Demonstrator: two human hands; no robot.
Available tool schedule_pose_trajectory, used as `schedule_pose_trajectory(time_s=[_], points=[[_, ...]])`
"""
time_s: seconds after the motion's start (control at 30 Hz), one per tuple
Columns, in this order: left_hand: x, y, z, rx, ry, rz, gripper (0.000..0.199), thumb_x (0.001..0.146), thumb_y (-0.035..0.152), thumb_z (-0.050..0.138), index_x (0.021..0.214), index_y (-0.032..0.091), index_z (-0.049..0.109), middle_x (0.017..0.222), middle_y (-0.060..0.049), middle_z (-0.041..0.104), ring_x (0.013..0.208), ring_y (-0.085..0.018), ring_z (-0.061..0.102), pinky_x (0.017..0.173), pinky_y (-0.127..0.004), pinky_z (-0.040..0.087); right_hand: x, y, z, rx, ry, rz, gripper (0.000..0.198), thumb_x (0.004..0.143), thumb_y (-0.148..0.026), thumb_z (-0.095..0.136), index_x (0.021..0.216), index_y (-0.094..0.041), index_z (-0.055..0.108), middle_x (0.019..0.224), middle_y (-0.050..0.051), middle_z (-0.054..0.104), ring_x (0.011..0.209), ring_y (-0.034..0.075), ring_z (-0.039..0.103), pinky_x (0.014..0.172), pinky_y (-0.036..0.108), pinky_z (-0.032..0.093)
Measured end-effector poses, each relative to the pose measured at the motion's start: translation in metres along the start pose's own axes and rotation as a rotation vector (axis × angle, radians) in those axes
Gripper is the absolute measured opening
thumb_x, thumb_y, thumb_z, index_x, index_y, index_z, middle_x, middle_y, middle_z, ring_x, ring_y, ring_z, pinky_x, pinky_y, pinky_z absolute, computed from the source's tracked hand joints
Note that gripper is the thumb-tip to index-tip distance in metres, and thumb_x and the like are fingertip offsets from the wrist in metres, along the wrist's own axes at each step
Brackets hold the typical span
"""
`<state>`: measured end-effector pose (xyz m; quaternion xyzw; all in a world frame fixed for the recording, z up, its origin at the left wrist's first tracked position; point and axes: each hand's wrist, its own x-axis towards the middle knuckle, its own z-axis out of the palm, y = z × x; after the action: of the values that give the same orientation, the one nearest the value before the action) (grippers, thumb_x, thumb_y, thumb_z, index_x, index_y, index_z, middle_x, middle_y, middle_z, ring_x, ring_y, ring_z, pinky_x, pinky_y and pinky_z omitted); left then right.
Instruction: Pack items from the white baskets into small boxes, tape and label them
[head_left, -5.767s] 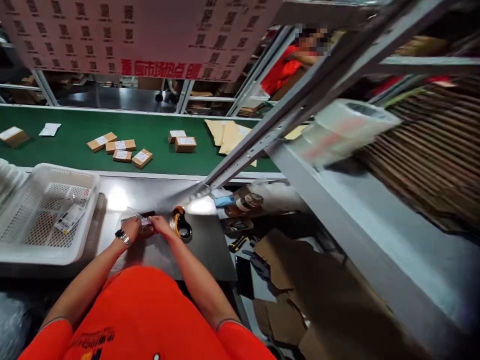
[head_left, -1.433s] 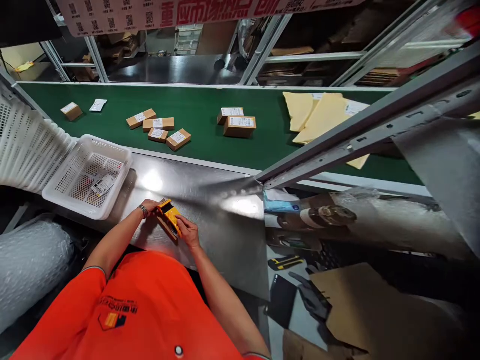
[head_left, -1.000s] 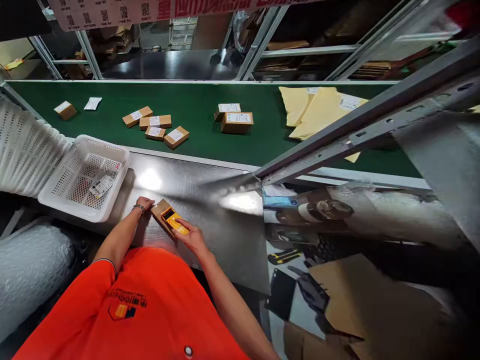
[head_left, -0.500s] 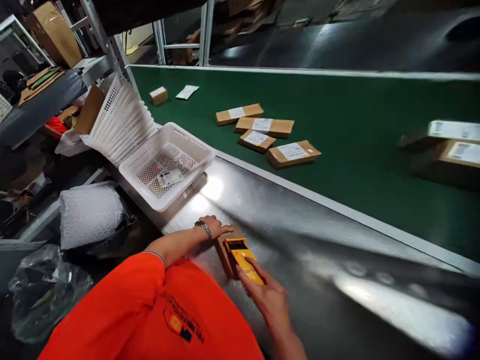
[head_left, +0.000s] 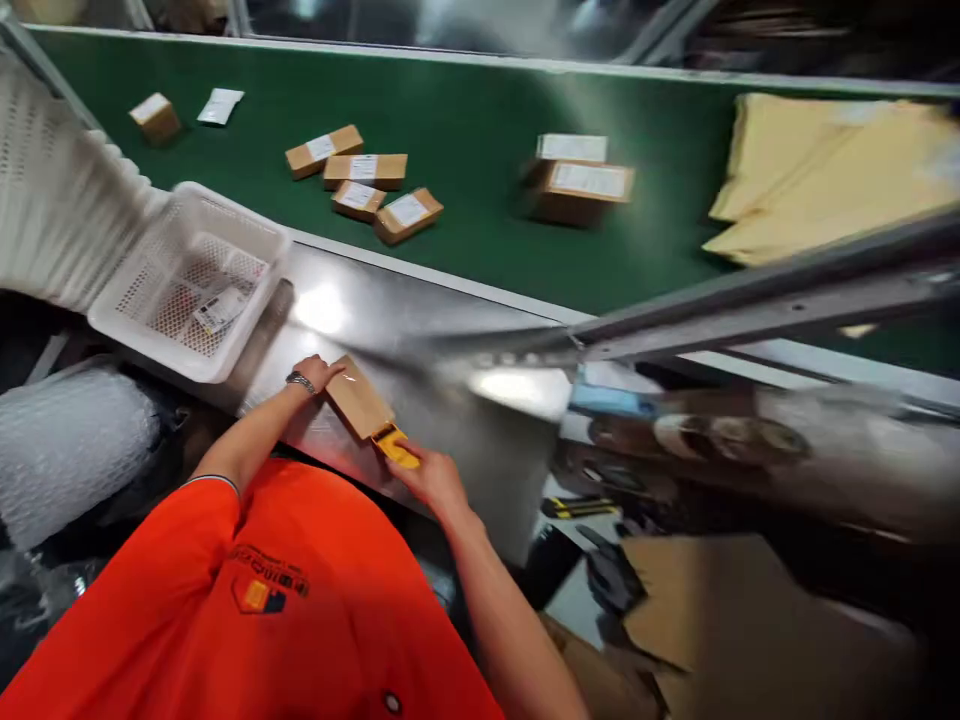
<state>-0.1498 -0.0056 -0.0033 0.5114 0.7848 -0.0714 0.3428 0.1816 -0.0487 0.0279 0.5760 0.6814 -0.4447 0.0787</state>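
Observation:
A small brown cardboard box (head_left: 360, 397) lies on the metal worktop in front of me, with a shiny strip near its far end. My left hand (head_left: 319, 372), a metal watch on its wrist, grips the far left end of this box. In my right hand (head_left: 435, 475) is a yellow tape dispenser (head_left: 397, 447) with a dark front edge. Its front touches the near end of the box, and my fingers partly cover its body.
A white plastic basket (head_left: 112, 318) with a labelled packet inside stands left, beside stacked baskets (head_left: 52, 190). Several parcels (head_left: 409, 212) lie on the green conveyor (head_left: 465, 200). A metal bar (head_left: 780, 290) crosses at right. Below it are a utility knife (head_left: 581, 507) and a black-gloved hand (head_left: 615, 575) by cardboard.
My view has swung right. The tape dispenser has gone from over the box's top to its near end. The box now lies with a broad face up; my left hand still holds its far end.

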Motion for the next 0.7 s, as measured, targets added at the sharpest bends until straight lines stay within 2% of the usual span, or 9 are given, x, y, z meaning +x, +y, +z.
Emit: schedule_pose_trajectory(time_s=[0.07,0.17,0.2,0.27,0.37,0.47,0.57,0.63,0.7], points=[[0.009,-0.001,0.003,0.018,0.014,-0.005,0.071,0.121,0.062,0.041,0.134,0.007,0.084,0.144,-0.024,0.076,0.133,-0.032,0.072,0.109,-0.035,0.055,0.024,-0.018,-0.010,0.081,0.013,0.054,0.046,0.085,-0.035,0.086,0.129,-0.021,0.089,0.098,0.008,0.088,0.094,0.028,0.082,0.083,0.034,0.062],[0.014,-0.001,0.004,0.028,0.041,-0.006,0.073,0.120,0.066,0.040,0.129,0.011,0.086,0.149,-0.023,0.075,0.135,-0.033,0.072,0.109,-0.035,0.055,0.041,-0.017,-0.029,0.249,-0.068,0.154,0.038,0.087,-0.033,0.086,0.122,-0.018,0.091,0.076,0.001,0.081,0.070,0.020,0.073,0.064,0.026,0.054],[0.014,-0.002,0.003,0.027,0.050,-0.015,0.074,0.120,0.067,0.038,0.128,0.011,0.087,0.149,-0.023,0.075,0.135,-0.033,0.072,0.108,-0.035,0.056,0.040,-0.013,-0.036,0.242,-0.098,0.172,0.035,0.087,-0.033,0.086,0.118,-0.017,0.092,0.072,0.001,0.079,0.066,0.019,0.071,0.062,0.026,0.052],[0.011,-0.004,0.001,0.017,0.061,-0.046,0.078,0.120,0.069,0.034,0.126,0.010,0.086,0.145,-0.025,0.077,0.133,-0.033,0.074,0.107,-0.036,0.057,0.034,-0.003,-0.048,0.092,-0.089,0.186,0.031,0.087,-0.034,0.088,0.114,-0.019,0.094,0.074,0.003,0.080,0.067,0.020,0.073,0.064,0.027,0.053],[0.006,-0.008,-0.002,-0.005,0.062,-0.085,0.084,0.121,0.068,0.028,0.125,0.007,0.085,0.135,-0.026,0.080,0.125,-0.034,0.076,0.103,-0.039,0.058,0.024,0.009,-0.062,-0.203,0.093,0.214,0.045,0.092,-0.040,0.086,0.134,-0.024,0.090,0.099,0.012,0.088,0.095,0.031,0.084,0.083,0.032,0.060],[-0.001,-0.007,-0.007,-0.023,0.063,-0.092,0.084,0.121,0.066,0.025,0.124,0.007,0.084,0.130,-0.027,0.082,0.121,-0.034,0.077,0.100,-0.040,0.058,0.024,0.015,-0.067,-0.308,0.272,0.256,0.070,0.105,-0.048,0.074,0.169,-0.023,0.064,0.127,0.022,0.086,0.120,0.039,0.082,0.101,0.042,0.060],[-0.009,0.001,-0.016,-0.008,0.060,-0.072,0.075,0.121,0.064,0.032,0.123,0.009,0.083,0.126,-0.027,0.083,0.120,-0.035,0.078,0.098,-0.041,0.058,0.037,0.014,-0.059,-0.260,0.397,0.272,0.087,0.108,-0.043,0.070,0.183,-0.012,0.037,0.142,0.031,0.077,0.132,0.042,0.076,0.112,0.051,0.056],[-0.015,0.007,-0.024,0.005,0.052,-0.053,0.067,0.121,0.060,0.038,0.120,0.009,0.083,0.122,-0.026,0.083,0.118,-0.034,0.079,0.096,-0.041,0.059,0.050,0.006,-0.042,-0.170,0.527,0.219,0.089,0.106,-0.037,0.068,0.180,-0.001,0.035,0.160,0.039,0.063,0.149,0.046,0.064,0.124,0.058,0.048],[-0.023,0.014,-0.032,0.007,0.047,-0.041,0.062,0.122,0.053,0.040,0.117,0.008,0.083,0.116,-0.024,0.084,0.113,-0.032,0.080,0.094,-0.038,0.058,0.066,-0.009,-0.016,0.022,0.607,0.113,0.082,0.107,-0.040,0.060,0.175,0.002,0.040,0.172,0.038,0.051,0.162,0.045,0.050,0.133,0.059,0.040]])
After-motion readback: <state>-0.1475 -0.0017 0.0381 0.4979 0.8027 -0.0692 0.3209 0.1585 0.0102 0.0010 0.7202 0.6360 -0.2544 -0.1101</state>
